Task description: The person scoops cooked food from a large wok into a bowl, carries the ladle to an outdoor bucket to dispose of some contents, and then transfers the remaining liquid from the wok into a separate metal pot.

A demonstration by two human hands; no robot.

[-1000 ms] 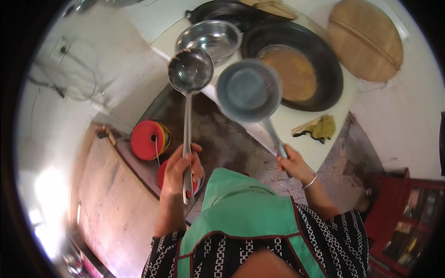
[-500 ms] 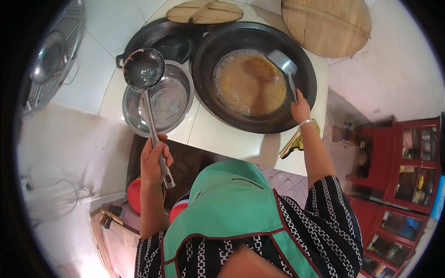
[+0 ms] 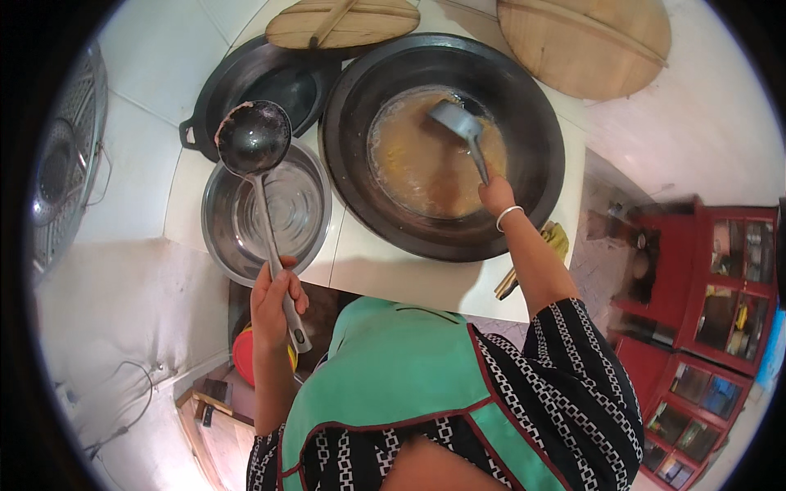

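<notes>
In my left hand point(image 3: 278, 299), fingers wrapped round the handle, is a long-handled metal ladle point(image 3: 255, 141). Its round dark bowl has pinkish residue on the rim and hangs above the steel basin point(image 3: 214, 221). My right hand point(image 3: 496, 198) grips a grey wok spatula point(image 3: 455, 120). The spatula's blade is over the far part of the cloudy brownish liquid point(image 3: 413, 176), with some of its edge at or in the liquid. That liquid, with yellowish bits in it, fills the bottom of a large black wok point(image 3: 348, 176) set in the white tiled counter.
Left of the wok, a second dark pan point(image 3: 214, 98) sits partly beneath a wooden lid point(image 3: 360, 23). A larger wooden lid point(image 3: 585, 49) leans at the far right. Near the counter's right edge lies a yellow-green cloth point(image 3: 555, 240). A red cabinet point(image 3: 692, 303) stands at right.
My right hand has swung the spatula leftward across the wok, away from its right wall. The ladle remains in my left hand, slightly lower in view. The whole view has shifted a little.
</notes>
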